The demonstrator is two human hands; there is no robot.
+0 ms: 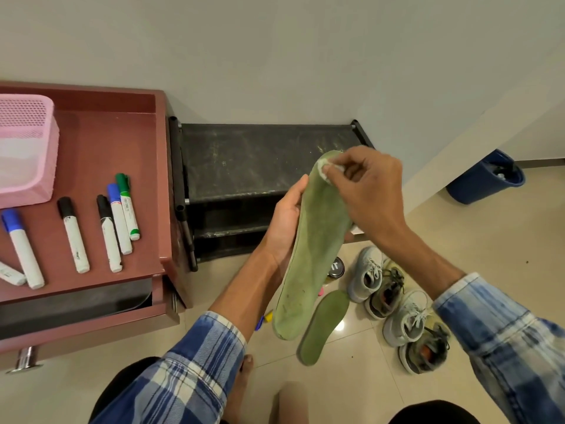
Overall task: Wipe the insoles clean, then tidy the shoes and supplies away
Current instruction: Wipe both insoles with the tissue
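A long green insole point(315, 249) stands almost upright in front of me. My left hand point(282, 221) grips its left edge near the middle. My right hand point(370, 194) pinches a small white wipe point(325, 169) against the insole's top end. A second green insole point(324, 327) lies flat on the tiled floor below. To its right, several grey and olive sneakers point(394, 304) sit in a row on the floor.
A dusty black shoe rack point(260, 160) stands against the wall. At left, a maroon cabinet point(101, 142) carries several markers point(116, 221) and a pink basket point(24, 148); its drawer is ajar. A blue bin point(486, 179) is at far right. A round black tin point(336, 267) lies by the sneakers.
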